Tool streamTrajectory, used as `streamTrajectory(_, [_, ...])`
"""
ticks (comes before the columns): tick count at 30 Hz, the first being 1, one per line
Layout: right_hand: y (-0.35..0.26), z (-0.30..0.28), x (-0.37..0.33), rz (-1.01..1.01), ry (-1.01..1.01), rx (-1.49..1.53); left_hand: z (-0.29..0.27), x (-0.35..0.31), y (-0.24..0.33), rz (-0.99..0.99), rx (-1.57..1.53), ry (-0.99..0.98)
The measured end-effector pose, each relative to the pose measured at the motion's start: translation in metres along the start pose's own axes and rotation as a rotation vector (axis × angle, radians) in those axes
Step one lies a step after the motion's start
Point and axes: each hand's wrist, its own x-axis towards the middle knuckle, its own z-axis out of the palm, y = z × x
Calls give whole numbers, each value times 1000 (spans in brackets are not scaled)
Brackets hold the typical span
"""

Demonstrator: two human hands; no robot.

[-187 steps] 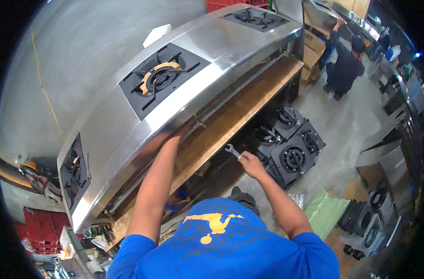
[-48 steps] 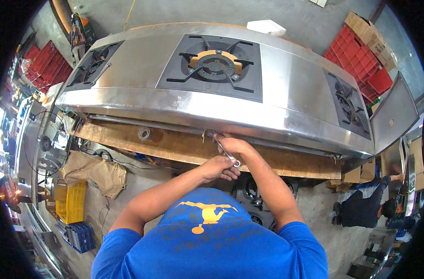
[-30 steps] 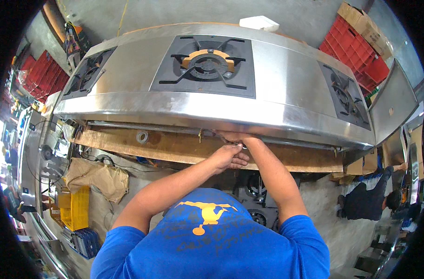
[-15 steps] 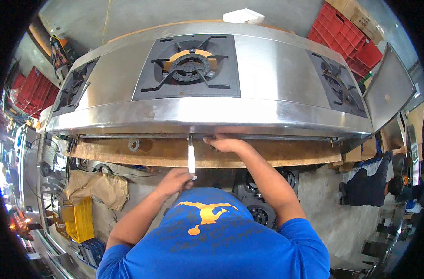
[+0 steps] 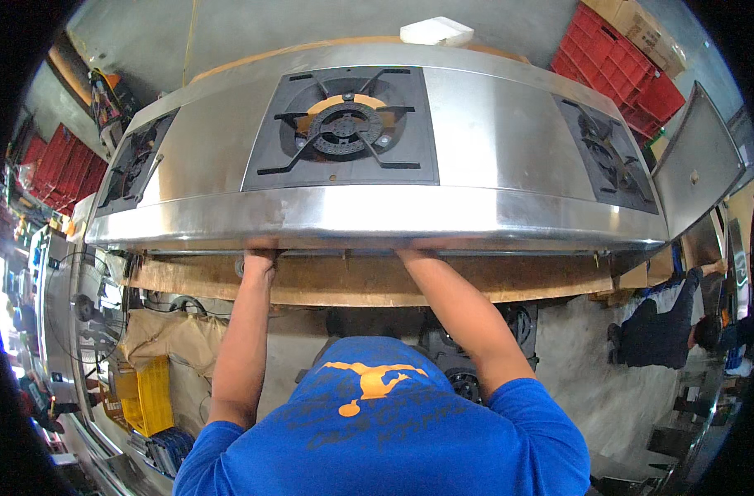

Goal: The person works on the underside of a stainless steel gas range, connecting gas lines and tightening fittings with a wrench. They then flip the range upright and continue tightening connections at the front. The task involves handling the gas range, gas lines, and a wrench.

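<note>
A long stainless steel cooking range (image 5: pixel 212 140) with gas burners spans the view in front of me. My left hand (image 5: pixel 260 259) reaches beneath its front lip, left of the middle; only the wrist and the back of the hand show. My right hand (image 5: pixel 413 253) goes under the same lip farther right, its fingers hidden. A thin metal pipe (image 5: pixel 526 254) runs along beneath the lip, close to both hands. Below them lies a brown board (image 5: pixel 352 285). A small grey ring (image 5: pixel 239 266) rests on it, partly covered by my left wrist.
Black burners (image 5: pixel 476 384) sit on the floor under my right arm. Brown cloth (image 5: pixel 174 335) and a yellow crate (image 5: pixel 150 397) are on the left. A metal panel (image 5: pixel 698 161) stands at the range's right end. Another person (image 5: pixel 654 331) is low down at far right.
My left hand has moved forward and up under the lip; the silver bar-shaped tool it held is out of sight. My right hand has gone deeper beneath the lip. The view has shifted slightly.
</note>
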Motion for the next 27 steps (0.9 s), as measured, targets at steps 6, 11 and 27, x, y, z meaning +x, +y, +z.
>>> streamTrajectory(6, [-11, 7, 12, 37, 57, -17, 16, 39, -11, 55, 40, 22])
streamTrajectory(11, [-18, 14, 20, 56, 86, -25, 28, 45, -20, 63, 98, 24])
streamTrajectory(27, [2, 7, 14, 38, 196, -52, 50, 29, -11, 119, 641, -134])
